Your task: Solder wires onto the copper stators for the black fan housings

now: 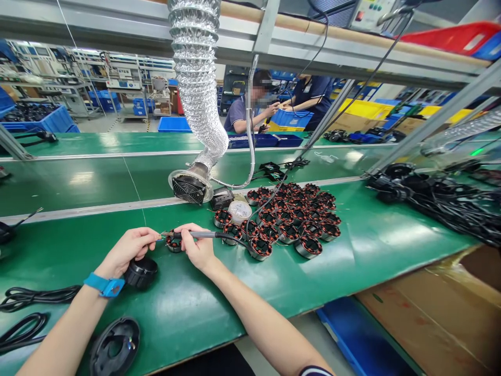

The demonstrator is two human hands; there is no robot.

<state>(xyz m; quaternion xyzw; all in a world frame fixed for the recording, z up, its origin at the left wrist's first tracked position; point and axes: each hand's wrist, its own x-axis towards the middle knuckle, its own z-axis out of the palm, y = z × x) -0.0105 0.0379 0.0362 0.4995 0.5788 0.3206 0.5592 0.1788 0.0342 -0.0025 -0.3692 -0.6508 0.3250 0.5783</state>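
Observation:
My right hand (198, 245) is closed around a soldering iron (203, 235), whose tip points left at a small copper-wound stator (173, 244) on the green table (371, 245). My left hand (129, 249) pinches something thin, perhaps solder wire, at the same stator; I cannot make it out. A blue wristband (102, 284) sits on my left wrist. A black round part (141, 271) lies under that wrist.
Several wound stators (297, 219) are piled right of my hands. A silver extraction hose with a fan (191, 185) hangs behind. A black round housing (115, 344) and black cables (27, 297) lie at left. Black parts with cables (438, 196) sit far right. Two people work beyond the conveyor.

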